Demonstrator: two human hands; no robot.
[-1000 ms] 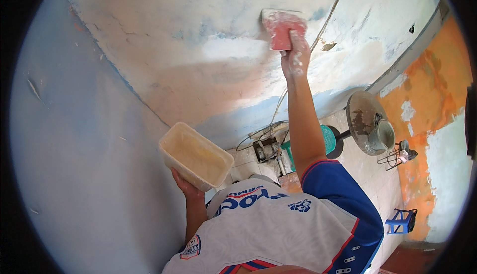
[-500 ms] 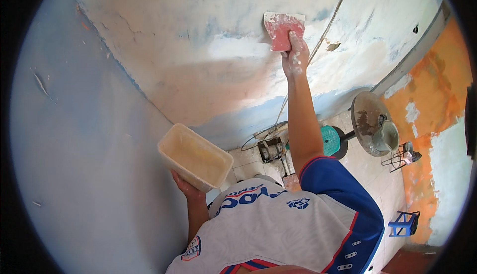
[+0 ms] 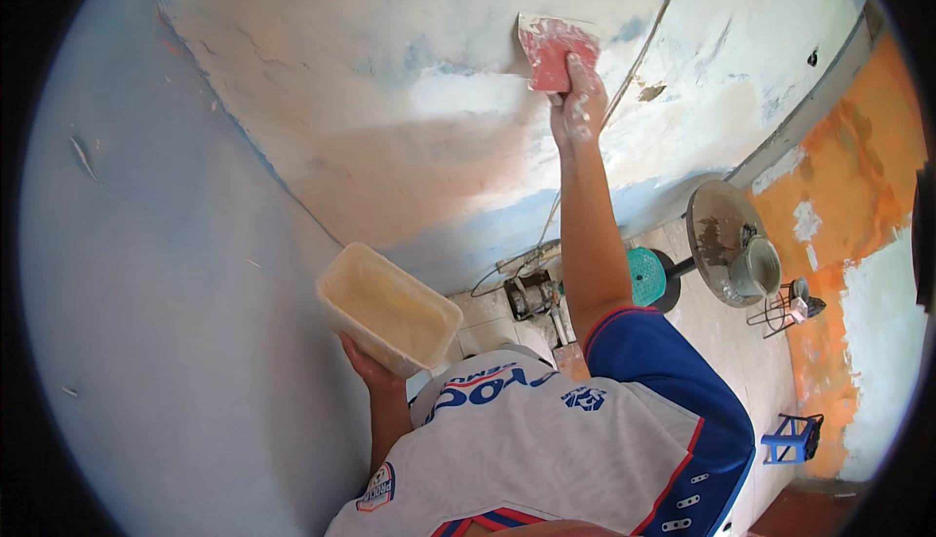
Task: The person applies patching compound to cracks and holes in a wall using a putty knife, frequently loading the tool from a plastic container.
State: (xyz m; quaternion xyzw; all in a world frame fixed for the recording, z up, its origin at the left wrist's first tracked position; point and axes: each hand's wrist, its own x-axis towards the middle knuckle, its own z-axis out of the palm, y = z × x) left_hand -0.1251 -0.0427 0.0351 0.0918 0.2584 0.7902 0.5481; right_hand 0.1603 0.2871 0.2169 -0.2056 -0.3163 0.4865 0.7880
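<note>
Putty trowel (image 3: 554, 52), a red-smeared flat blade, is being pressed flat against the pale, patchy wall (image 3: 322, 98) high in the view, its broad edge lying roughly across and its handle pointing down into the right hand (image 3: 577, 100). That hand is being kept closed around the handle, directly below the blade, so the tool is lying just above and beyond the fingers, with the right arm stretched almost straight up from the blue sleeve and the wrist dusted with white filler. A smoother, whiter patch of filler is showing on the wall just to the left of the blade, and a thin cable is running down the wall just to its right. The left hand (image 3: 370, 373) is being held well apart and much lower, cupped under the near end of a cream rectangular plastic tub (image 3: 388, 308), which is being carried tilted with its open top turned toward the wall; the elbow is bent close to the white jersey. The right hand is thus the only one at the tool. Farther out, a teal stool (image 3: 645, 277) and a standing fan (image 3: 731, 245) are being seen on the floor beside an orange wall (image 3: 848, 196), with a small blue stool (image 3: 792, 438) nearer the lower edge.
</note>
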